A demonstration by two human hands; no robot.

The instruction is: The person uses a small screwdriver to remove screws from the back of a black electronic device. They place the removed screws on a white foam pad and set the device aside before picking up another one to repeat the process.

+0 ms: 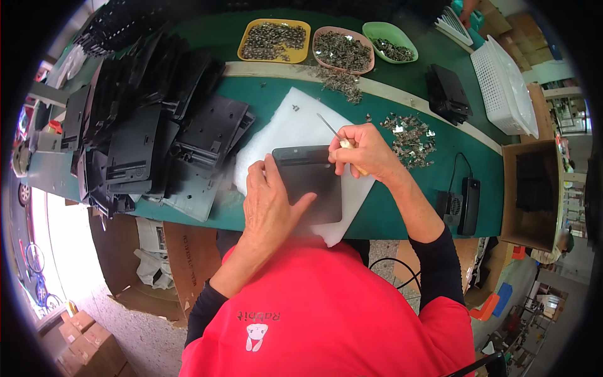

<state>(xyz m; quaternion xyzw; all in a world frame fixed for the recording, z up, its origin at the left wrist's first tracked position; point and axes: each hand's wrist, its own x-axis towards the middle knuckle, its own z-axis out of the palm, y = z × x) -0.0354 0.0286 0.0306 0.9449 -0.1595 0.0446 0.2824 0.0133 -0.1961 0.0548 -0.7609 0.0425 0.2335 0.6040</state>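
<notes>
A flat black plastic panel [317, 200] with rounded corners lies on a white foam sheet [295, 119] in front of me. My left hand [267, 198] rests on the panel's left side, fingers stretched out and thumb spread across its surface. Over the panel's upper right corner, my right hand [365, 151] is closed round the pale yellowish handle of a screwdriver [328, 124]. Its thin metal shaft points up and left, away from the panel. Whether the right fingertips also pinch a small part is too small to tell. A tiny metal clip [295, 108] lies on the foam.
Black plastic housings [141, 141] pile up on the left. Small metal parts fill a yellow tray [274, 41], a pink tray [343, 50] and a green tray [391, 43]; more form a loose heap [409, 139] at right. A black power adapter [469, 205] and cardboard box [532, 195] stand farther right.
</notes>
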